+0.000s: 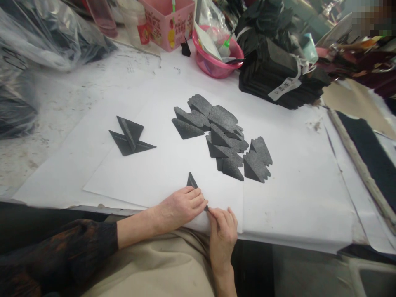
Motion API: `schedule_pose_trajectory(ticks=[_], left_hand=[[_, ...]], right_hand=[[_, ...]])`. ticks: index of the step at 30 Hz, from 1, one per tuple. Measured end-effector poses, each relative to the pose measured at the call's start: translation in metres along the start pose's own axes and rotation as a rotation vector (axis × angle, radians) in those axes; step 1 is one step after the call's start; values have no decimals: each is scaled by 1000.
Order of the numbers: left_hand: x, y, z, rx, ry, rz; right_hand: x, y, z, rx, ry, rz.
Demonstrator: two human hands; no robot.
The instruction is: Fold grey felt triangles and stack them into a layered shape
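Note:
Near the table's front edge, my left hand (188,203) lies over a small dark triangular piece (192,180), pressing it onto white paper. Only its pointed tip and a bit by my fingers show; the rest is covered. My right hand (223,225) pinches the near corner of that same piece between thumb and index finger. Left of my hands are a few folded dark triangular pieces (130,136), overlapping each other. Beyond my hands several flat dark grey pieces with scalloped ends (222,136) lie in an overlapping spread.
Across the back stand a pink printed box (168,27), a pink basin (213,68) with items in it, and a tagged stack of black pieces (272,70). Clear plastic bags (55,37) fill the back left. A long dark strip (368,152) lies at the right.

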State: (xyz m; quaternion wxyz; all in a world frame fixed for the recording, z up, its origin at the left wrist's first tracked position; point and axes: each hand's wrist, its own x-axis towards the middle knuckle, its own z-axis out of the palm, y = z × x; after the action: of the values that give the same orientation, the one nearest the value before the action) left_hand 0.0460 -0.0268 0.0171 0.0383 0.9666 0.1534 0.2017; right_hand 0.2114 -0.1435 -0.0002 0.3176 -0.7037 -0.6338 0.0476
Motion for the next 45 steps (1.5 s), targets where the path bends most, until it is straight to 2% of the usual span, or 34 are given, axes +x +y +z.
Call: schedule_pose_trajectory(ticks=[5,12,20,27,45], left_hand=[[0,1,0,20,-7,22],[-2,-2,6,-64,-21,54],[-2,1,1,-35,-24,42],[-4,0,5,-13,19,65],[-10,3,5,48,-39,93]], right_hand=[[-1,-1,0,-21,18,-33],[-4,-1,1,-28,38,-26],[-5,2,1,27,77,16],[-9,3,2,-22,110,-60],[-13,5,-4,-92,32,-132]])
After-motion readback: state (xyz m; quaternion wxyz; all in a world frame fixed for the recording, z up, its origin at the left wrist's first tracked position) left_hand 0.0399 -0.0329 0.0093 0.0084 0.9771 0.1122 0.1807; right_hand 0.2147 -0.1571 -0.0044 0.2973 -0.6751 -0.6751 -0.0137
